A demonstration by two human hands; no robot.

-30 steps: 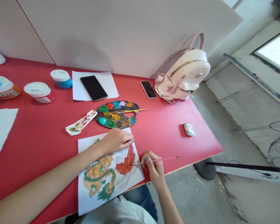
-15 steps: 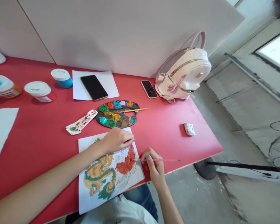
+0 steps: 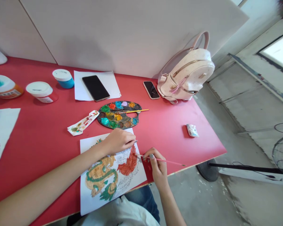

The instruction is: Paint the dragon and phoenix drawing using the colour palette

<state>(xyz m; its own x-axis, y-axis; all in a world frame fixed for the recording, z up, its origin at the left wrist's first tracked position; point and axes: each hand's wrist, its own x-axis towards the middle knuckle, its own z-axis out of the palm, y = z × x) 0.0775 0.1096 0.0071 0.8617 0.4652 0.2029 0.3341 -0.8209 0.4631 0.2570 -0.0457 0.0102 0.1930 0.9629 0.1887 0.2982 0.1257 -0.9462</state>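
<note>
While the left hand (image 3: pixel 121 140) rests on the sheet, right hand (image 3: pixel 159 168): closed on a slim pink paintbrush (image 3: pixel 171 162), thumb and fingers pinching the handle, whose far end points out over the table edge
Left grip: fingers curled under, palm down; whether they hold anything cannot be told
Drawing sheet (image 3: pixel 86 202): flat on the red table (image 3: pixel 169 131) at its near edge, beneath the left hand and forearm
Red bird-like figure (image 3: pixel 128 164): on the right part of the sheet, the brush tip at its right edge; contact is too small to tell
Dragon figure (image 3: pixel 101 173): left of the red one, coloured orange and green, partly covered by the forearm
Paint palette (image 3: pixel 123 116): just beyond the sheet, its wells filled with many colours, a yellow-handled paintbrush (image 3: pixel 140 110) lying across it
Stained folded tissue (image 3: pixel 83 123): at the palette's left end
Black smartphone (image 3: pixel 96 88): on white paper (image 3: pixel 79 84), behind the palette
Smaller phone (image 3: pixel 151 90): beside the pale pink backpack (image 3: pixel 191 73)
Paint jars: blue (image 3: pixel 66 82) and red (image 3: pixel 46 96), both white-lidded, at left
</note>
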